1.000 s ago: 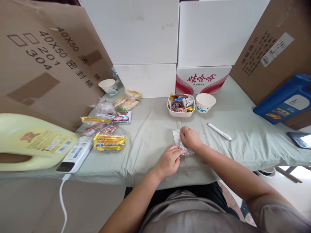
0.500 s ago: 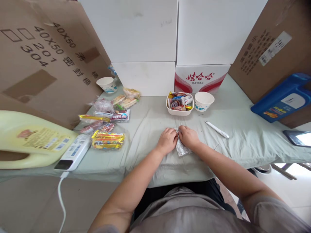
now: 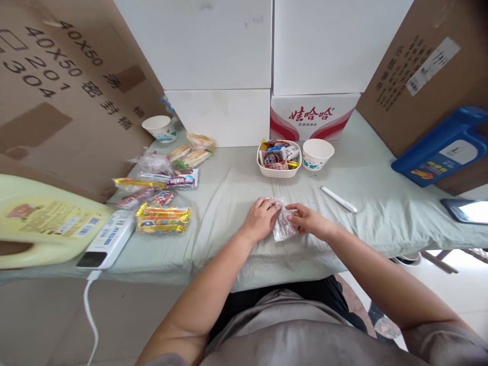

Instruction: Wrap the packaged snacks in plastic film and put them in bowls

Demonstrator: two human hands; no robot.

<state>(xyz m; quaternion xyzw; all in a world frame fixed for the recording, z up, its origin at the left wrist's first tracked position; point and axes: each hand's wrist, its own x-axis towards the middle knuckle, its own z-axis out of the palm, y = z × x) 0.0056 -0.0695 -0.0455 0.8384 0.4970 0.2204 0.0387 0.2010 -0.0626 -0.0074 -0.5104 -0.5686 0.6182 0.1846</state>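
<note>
A small clear plastic bag [image 3: 282, 225] lies on the grey-green cloth of the table [image 3: 229, 193] just in front of me. My left hand [image 3: 260, 218] pinches its upper left edge with curled fingers. My right hand [image 3: 309, 221] holds its right side between thumb and fingers. Behind the bag stands a white tub of wrapped sweets [image 3: 278, 158] with a white paper cup [image 3: 317, 153] beside it. A white pen [image 3: 338, 199] lies to the right of my hands.
Several snack packets [image 3: 163, 218] lie at the left, by a white power strip [image 3: 105, 240] and a pale yellow jug [image 3: 41, 221]. Another paper cup [image 3: 159, 127] stands at the back left. White and brown boxes [image 3: 316, 56] wall the back. A blue jug [image 3: 446, 147] and a phone [image 3: 467, 210] are on the right.
My left hand moved up from the bag's lower end to its upper left edge. My right hand slid off the top to the bag's right side. The view tilted slightly.
</note>
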